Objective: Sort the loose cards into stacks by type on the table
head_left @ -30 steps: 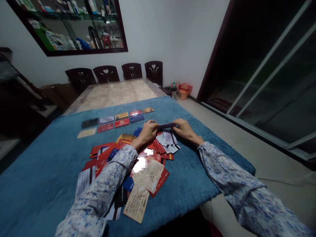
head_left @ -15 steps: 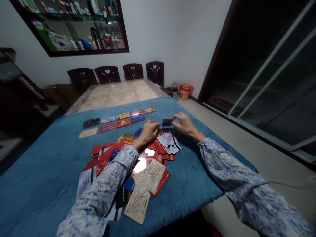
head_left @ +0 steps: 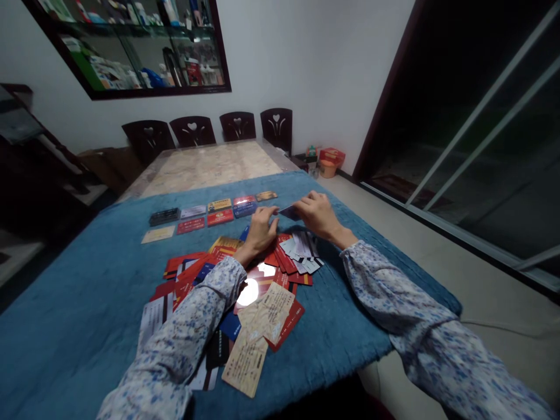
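Reaching out with both arms (head_left: 188,335), slanting in toward each other. Holding the left hand (head_left: 260,230) with thumb (head_left: 275,224) and first finger (head_left: 272,210) apart. Pinching with the right hand (head_left: 318,217), knuckles up.

Nothing can be read for certain: the print on the beige cards (head_left: 245,363), the red card (head_left: 220,217) and the black card (head_left: 217,349) is too small.

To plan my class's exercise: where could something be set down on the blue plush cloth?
The cloth is bare left of the lone cream card, and between the fanned silver cards and the floral right sleeve. Crowded: the heap of red and cream cards around the left sleeve.
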{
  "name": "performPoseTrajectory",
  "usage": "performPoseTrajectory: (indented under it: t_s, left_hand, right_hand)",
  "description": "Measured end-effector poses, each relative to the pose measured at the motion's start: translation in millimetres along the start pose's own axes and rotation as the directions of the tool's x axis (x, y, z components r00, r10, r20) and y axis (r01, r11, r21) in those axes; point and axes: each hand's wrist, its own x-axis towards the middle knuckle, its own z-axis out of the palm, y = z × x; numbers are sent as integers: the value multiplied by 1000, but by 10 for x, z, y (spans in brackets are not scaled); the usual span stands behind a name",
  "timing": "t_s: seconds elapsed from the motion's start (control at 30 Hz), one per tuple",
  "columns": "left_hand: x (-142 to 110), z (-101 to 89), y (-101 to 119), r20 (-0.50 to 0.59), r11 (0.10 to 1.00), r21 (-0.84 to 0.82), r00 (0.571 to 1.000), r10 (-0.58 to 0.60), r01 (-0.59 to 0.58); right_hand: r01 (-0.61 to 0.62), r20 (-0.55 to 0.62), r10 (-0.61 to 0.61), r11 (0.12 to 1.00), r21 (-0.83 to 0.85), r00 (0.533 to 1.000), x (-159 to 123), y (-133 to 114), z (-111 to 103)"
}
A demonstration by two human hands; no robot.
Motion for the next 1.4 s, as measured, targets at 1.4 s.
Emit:
performPoseTrajectory:
  t_s: [1.4]
  left_hand:
    - [-33,-72,-10,63,968,181,981,-186,172]
  right_hand:
    - [-69,86,58,988,137,995,-103,-2,333]
